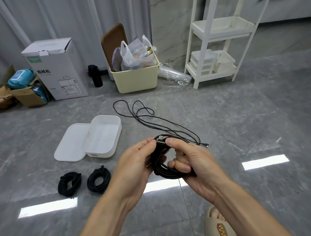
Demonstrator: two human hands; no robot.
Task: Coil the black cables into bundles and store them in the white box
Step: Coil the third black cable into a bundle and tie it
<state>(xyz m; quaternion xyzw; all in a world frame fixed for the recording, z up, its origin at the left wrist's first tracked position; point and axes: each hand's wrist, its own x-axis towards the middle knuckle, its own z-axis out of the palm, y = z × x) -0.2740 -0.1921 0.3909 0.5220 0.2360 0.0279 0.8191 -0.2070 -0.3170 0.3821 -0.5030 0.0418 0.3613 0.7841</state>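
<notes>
Head view, looking down at a grey marble-patterned floor (230, 128). Both hands meet in the middle of the frame around a partly wound coil of thin black cable (164, 167). The left hand (135, 167) curls its fingers round the coil's left side, fingertips near the plug at the top. The right hand (191, 160) pinches the top of the coil beside that plug with its thumb, while its lower fingers hook through the loops.

Further off, 1 loose black cable (146, 117) sprawls over the floor in open curves. At lower left, 2 finished black cable bundles (69, 183) (98, 179) lie side by side, just apart. Beyond them sits the open white plastic box (102, 136), resting partly on its flat white lid (69, 144); it holds no cable.

The cable looks light, limp and a little springy, so loops would likely loosen if released. A firm grip across all the strands at 1 point should keep the bundle together; the plug end is the stiffest part.
</notes>
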